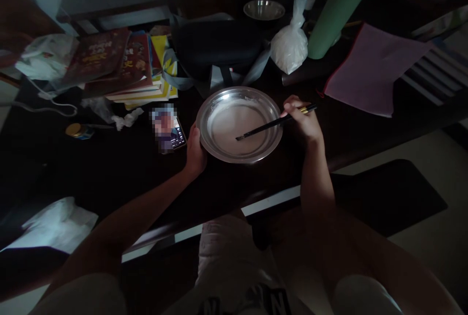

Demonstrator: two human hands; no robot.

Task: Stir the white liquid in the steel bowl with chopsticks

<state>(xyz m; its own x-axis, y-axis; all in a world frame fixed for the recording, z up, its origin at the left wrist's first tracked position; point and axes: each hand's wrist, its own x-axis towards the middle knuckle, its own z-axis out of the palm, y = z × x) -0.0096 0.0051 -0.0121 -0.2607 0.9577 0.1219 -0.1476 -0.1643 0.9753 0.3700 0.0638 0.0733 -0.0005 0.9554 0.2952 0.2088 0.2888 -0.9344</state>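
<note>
A wide, shallow stainless steel bowl (252, 157) stands on the dark table in front of me. Its bottom is covered with something pale, flour-like or a thin batter; which one I cannot tell. White traces cling to the inner wall. My left hand (196, 151) grips the bowl's left rim, thumb on top and fingers hidden beneath. Black chopsticks (261, 128) with gold bands are held in my right hand (302, 117), just beyond the right rim. They slant down to the left, and their tips reach the pale contents near the middle.
Left of the bowl lies a lit phone (179, 137); a small jar (79, 131) sits farther left. Behind are stacked books (109, 59), a black bag (219, 47), a tied bag of white powder (290, 49), a smaller metal bowl (263, 10), a green cylinder (340, 12) and a purple cloth (369, 71).
</note>
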